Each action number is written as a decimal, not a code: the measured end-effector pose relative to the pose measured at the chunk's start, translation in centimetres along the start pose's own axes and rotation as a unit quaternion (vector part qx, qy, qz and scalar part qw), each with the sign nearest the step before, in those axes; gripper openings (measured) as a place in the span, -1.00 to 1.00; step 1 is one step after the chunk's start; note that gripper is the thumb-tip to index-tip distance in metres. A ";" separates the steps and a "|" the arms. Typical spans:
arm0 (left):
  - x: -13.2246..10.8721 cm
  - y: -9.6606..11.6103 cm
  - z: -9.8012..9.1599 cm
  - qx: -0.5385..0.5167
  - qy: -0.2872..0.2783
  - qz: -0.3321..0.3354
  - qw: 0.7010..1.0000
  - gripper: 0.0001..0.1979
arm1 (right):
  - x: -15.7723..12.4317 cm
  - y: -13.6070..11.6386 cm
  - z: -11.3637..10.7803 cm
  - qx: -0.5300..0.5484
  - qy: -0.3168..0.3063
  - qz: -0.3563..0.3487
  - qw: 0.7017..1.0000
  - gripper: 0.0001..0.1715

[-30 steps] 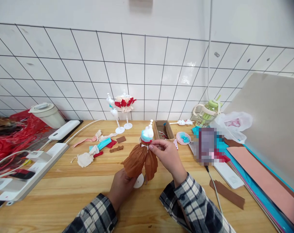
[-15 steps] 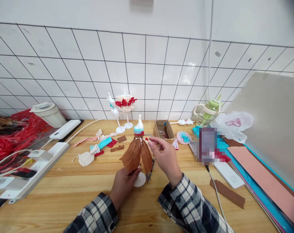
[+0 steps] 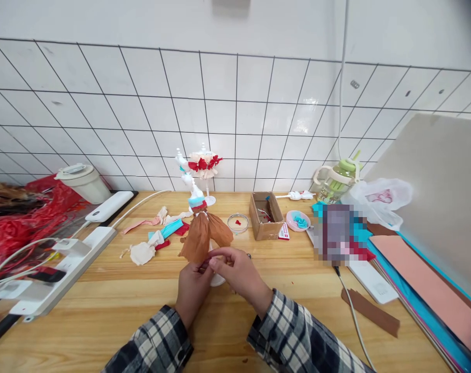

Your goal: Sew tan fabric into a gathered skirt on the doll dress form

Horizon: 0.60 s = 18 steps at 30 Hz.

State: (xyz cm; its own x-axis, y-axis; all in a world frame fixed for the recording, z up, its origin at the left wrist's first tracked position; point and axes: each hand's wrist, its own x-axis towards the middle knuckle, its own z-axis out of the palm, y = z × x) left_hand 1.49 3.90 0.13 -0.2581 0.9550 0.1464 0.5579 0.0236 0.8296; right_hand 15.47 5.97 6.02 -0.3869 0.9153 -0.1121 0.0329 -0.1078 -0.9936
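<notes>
A small white dress form (image 3: 195,190) leans to the left in front of me, with a blue and red band around its bodice. Crepe-paper skirt panels in brown (image 3: 198,235) flare out below it. My left hand (image 3: 193,290) is closed on the skirt's lower edge, and its fingertips are partly hidden. Beside it, my right hand (image 3: 241,274) pinches at the same hem, the thumb and fingertips meeting the left hand's. Part of the round white stand base (image 3: 217,280) shows behind the hands.
Paper scraps (image 3: 171,228) lie to the left, near a power strip (image 3: 70,272). Two more dress forms (image 3: 206,171) stand at the wall. A wire ring (image 3: 238,223), cardboard box (image 3: 266,228) and pink dish (image 3: 298,221) sit behind. Paper sheets (image 3: 425,280) lie at right.
My right hand has come left and down from beside the skirt to meet my left hand at the hem. The dress form has tipped left. My view has shifted slightly.
</notes>
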 end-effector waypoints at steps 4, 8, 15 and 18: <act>0.1 -0.5 0.0 0.045 0.003 0.037 0.998 -0.68 | 0.4 1.0 1.0 0.241 -0.004 0.133 0.961 -0.45; 0.1 -0.7 0.2 0.043 0.008 0.050 0.998 -0.69 | 0.5 1.3 0.7 0.332 -0.011 0.128 0.935 -0.44; -0.3 -0.2 0.2 0.021 -0.025 0.102 0.994 -0.75 | 1.6 2.1 -0.4 0.305 0.034 0.107 0.946 -0.51; -0.3 -0.2 0.2 -0.008 -0.034 0.099 0.994 -0.74 | 2.3 2.5 -1.3 0.240 0.063 0.069 0.966 -0.51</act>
State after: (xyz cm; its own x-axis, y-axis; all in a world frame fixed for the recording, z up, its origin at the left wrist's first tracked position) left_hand 1.65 3.63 -0.17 -0.0898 0.9584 0.2709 0.5803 -0.1707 0.7963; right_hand 15.86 8.34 3.23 -0.2928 0.9162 -0.2735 -0.3660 -0.3717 -0.8532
